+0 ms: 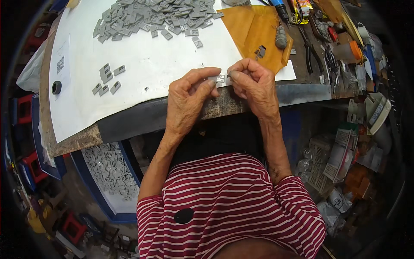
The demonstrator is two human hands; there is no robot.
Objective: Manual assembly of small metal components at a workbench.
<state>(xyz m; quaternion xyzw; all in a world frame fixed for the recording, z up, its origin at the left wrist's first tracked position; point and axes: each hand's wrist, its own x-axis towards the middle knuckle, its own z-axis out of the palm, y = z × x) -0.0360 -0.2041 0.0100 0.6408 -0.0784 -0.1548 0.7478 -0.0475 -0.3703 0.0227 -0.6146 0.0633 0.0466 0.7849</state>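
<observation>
At the table's front edge my left hand [188, 96] is closed, its thumb and fingers pinching a small flat grey rectangular piece [220, 79] with cut-outs. Close beside it on the right, my right hand [257, 86] is closed in a pinch near the piece's end. A tiny dark thing shows at its fingertips, too small to name. Beyond the hands, a large pile of similar grey pieces [151, 19] lies on the white sheet [146, 62]. Several more grey pieces [106, 73] lie apart at the left.
An amber sheet [248, 28] at the back right carries small dark parts [260, 52] and a grey lump [281, 38]. Black-handled pliers [311, 56] lie farther right. A black ring [56, 87] sits at the left. Below the table, a blue tray [113, 216] contains many grey pieces.
</observation>
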